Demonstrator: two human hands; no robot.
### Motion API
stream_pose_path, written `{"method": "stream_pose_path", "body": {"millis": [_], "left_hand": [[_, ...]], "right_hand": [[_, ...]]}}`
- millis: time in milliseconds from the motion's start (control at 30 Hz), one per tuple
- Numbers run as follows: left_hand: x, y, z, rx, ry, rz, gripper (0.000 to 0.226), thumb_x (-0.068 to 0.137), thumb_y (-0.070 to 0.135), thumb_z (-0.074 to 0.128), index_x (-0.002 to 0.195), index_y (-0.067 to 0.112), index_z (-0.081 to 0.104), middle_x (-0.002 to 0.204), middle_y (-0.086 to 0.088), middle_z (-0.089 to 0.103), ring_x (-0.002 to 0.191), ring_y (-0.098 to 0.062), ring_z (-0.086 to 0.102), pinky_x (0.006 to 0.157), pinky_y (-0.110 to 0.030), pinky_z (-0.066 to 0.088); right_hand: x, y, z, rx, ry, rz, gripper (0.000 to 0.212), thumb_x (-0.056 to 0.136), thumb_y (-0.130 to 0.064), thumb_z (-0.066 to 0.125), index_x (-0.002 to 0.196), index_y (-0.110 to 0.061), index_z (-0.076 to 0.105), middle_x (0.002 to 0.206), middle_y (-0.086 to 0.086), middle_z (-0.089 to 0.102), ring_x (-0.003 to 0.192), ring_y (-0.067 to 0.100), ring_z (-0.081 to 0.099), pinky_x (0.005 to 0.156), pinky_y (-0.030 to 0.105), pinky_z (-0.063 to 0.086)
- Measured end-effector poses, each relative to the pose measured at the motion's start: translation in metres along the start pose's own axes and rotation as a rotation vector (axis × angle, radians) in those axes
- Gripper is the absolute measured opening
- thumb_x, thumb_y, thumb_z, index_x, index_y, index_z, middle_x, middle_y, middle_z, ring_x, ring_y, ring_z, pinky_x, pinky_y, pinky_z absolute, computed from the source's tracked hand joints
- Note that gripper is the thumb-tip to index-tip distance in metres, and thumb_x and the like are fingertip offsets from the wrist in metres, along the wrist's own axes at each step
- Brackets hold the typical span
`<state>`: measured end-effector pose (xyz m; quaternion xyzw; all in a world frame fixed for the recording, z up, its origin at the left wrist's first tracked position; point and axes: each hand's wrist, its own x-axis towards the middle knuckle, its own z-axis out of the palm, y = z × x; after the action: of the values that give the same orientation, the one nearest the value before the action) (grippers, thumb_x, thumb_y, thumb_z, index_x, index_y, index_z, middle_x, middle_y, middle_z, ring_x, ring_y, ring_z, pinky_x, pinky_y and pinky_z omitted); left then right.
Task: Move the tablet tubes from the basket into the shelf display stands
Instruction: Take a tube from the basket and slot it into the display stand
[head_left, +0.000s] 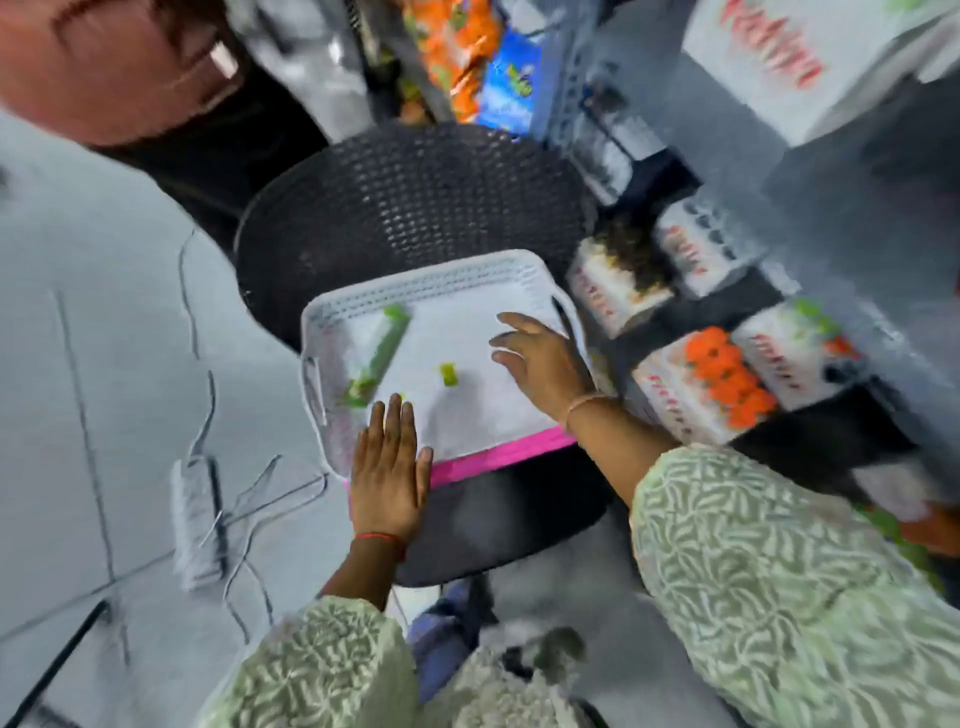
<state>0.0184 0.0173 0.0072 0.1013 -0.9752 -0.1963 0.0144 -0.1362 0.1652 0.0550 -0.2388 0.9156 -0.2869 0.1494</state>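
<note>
Pick-up step: basket (530, 267) nearly emptied, green tablet tube (378, 352) lain at its left. Both hands spread, nothing held: left hand (389, 467), right hand (545, 364). Tube to be grasped next, carried to display stands (691, 395).

I'm seeing a white perforated basket (431, 278) w/ pink edge under my hands, green tube (378, 354) ahead of left hand (390, 470), orange caps (730, 376) right of right hand (545, 364), green-white patterned sleeves (769, 561).
</note>
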Motion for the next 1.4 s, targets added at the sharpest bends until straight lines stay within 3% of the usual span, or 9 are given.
{"method": "stream_pose_path", "body": {"millis": [267, 467, 567, 700, 867, 1000, 1200, 1300, 1400], "left_hand": [[-0.006, -0.051, 0.026, 0.078, 0.004, -0.065, 0.059, 0.097, 0.035, 0.006, 0.133, 0.0, 0.036, 0.14, -0.019, 0.037, 0.139, -0.026, 0.011, 0.111, -0.035, 0.004], [-0.011, -0.06, 0.037, 0.121, 0.065, -0.022, 0.051, 0.097, 0.035, 0.007, 0.141, 0.011, 0.008, 0.153, 0.007, -0.018, 0.14, -0.014, -0.011, 0.113, -0.034, 0.003], [-0.011, -0.061, 0.033, 0.121, 0.032, -0.031, 0.051, 0.097, 0.036, 0.006, 0.141, 0.011, 0.012, 0.155, -0.003, 0.01, 0.139, -0.012, -0.012, 0.112, -0.033, 0.004], [-0.008, -0.053, 0.02, 0.079, -0.012, -0.057, 0.053, 0.096, 0.038, 0.002, 0.14, 0.009, 0.012, 0.151, -0.01, 0.02, 0.138, -0.005, -0.015, 0.112, -0.03, -0.001], [0.013, 0.003, 0.001, -0.132, 0.04, -0.033, 0.073, 0.093, 0.046, -0.003, 0.131, -0.002, 0.037, 0.139, -0.024, 0.038, 0.138, -0.004, -0.009, 0.111, -0.027, -0.001], [0.06, 0.112, -0.014, -0.172, 0.035, 0.275, 0.067, 0.096, 0.038, 0.004, 0.126, -0.007, 0.044, 0.134, -0.027, 0.044, 0.125, -0.046, 0.038, 0.104, -0.051, 0.03], [0.098, 0.296, -0.027, -0.349, 0.067, 0.728, 0.048, 0.092, 0.023, 0.03, 0.131, -0.004, 0.037, 0.139, -0.026, 0.038, 0.13, -0.045, 0.028, 0.106, -0.053, 0.015], [0.097, 0.352, -0.016, -0.38, 0.039, 0.913, 0.045, 0.093, 0.013, 0.043, 0.134, -0.002, 0.033, 0.143, -0.023, 0.034, 0.134, -0.041, 0.023, 0.11, -0.047, 0.014], [0.094, 0.372, 0.002, -0.322, -0.041, 0.974, 0.047, 0.096, 0.017, 0.041, 0.138, 0.002, 0.024, 0.149, -0.017, 0.022, 0.139, -0.034, 0.014, 0.114, -0.041, 0.007]], "right_hand": [[0.125, -0.051, 0.117, 0.445, -0.056, 0.555, 0.046, 0.081, -0.04, 0.064, 0.097, 0.003, 0.066, 0.111, 0.025, 0.068, 0.107, 0.036, 0.063, 0.092, 0.038, 0.05], [0.155, -0.063, 0.149, 0.731, -0.034, 0.763, 0.055, 0.066, -0.022, 0.08, 0.11, 0.005, 0.06, 0.116, 0.025, 0.066, 0.101, 0.037, 0.066, 0.081, 0.056, 0.056], [0.142, -0.055, 0.135, 0.858, -0.007, 0.732, 0.033, 0.07, -0.015, 0.076, 0.096, 0.001, 0.062, 0.104, 0.023, 0.067, 0.091, 0.033, 0.066, 0.082, 0.051, 0.057], [0.1, -0.039, 0.07, 0.916, 0.21, 0.67, 0.029, 0.069, -0.012, 0.077, 0.069, -0.018, 0.048, 0.077, 0.009, 0.058, 0.061, 0.02, 0.057, 0.051, 0.029, 0.054], [0.02, -0.01, -0.049, 0.928, 0.475, 0.588, 0.024, 0.074, -0.005, 0.072, 0.076, -0.014, 0.05, 0.069, 0.008, 0.055, 0.07, 0.026, 0.056, 0.054, 0.034, 0.054], [-0.058, 0.013, -0.155, 0.803, 0.825, 0.568, 0.033, 0.069, -0.007, 0.076, 0.064, -0.02, 0.046, 0.08, 0.027, 0.059, 0.076, 0.037, 0.061, 0.075, 0.063, 0.053], [-0.152, 0.04, -0.286, 0.593, 1.22, 0.553, 0.036, 0.064, -0.01, 0.078, 0.065, -0.027, 0.046, 0.07, 0.004, 0.059, 0.077, 0.033, 0.063, 0.077, 0.053, 0.056], [-0.18, 0.052, -0.333, 0.473, 1.315, 0.544, 0.03, 0.06, -0.007, 0.075, 0.077, -0.022, 0.055, 0.079, 0.008, 0.065, 0.079, 0.025, 0.06, 0.069, 0.041, 0.052], [-0.189, 0.058, -0.366, 0.343, 1.271, 0.535, 0.054, 0.059, -0.008, 0.078, 0.109, -0.007, 0.057, 0.099, 0.009, 0.065, 0.089, 0.02, 0.059, 0.081, 0.03, 0.048]]}}
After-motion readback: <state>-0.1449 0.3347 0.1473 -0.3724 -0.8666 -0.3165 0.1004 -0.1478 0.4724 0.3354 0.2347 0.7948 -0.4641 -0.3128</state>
